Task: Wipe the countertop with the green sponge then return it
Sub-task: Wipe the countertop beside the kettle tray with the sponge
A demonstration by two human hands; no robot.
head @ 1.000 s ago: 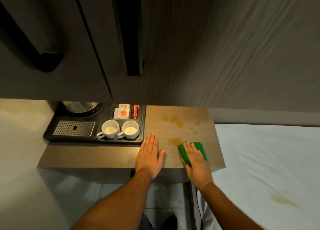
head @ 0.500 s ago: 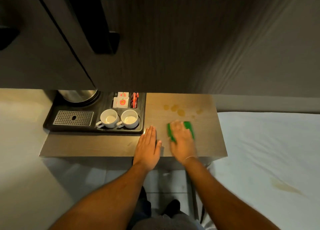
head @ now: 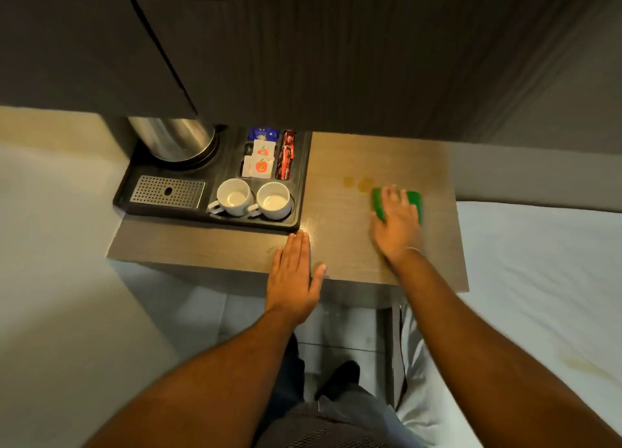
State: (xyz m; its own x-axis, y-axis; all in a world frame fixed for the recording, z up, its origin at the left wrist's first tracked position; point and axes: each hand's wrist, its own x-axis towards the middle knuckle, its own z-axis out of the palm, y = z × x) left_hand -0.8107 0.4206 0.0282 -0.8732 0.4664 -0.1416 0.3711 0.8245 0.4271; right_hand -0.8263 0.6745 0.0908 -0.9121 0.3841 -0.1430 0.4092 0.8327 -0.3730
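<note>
The green sponge (head: 414, 200) lies flat on the wooden countertop (head: 340, 218), mostly covered by my right hand (head: 397, 227), which presses down on it with spread fingers. Two yellowish stains (head: 357, 183) sit on the wood just left of and behind the sponge. My left hand (head: 294, 274) rests flat on the countertop's front edge, fingers together, holding nothing.
A black tray (head: 298, 195) occupies the countertop's left half, with two white cups (head: 253, 198), a steel kettle (head: 171, 137), a perforated drip grate (head: 167, 191) and sachets (head: 261, 163). A dark cabinet hangs above. A white bed (head: 538, 279) borders the right side.
My right hand has pushed the sponge away from me, from the front edge toward the back over some stains. The left hand has stayed flat in place.
</note>
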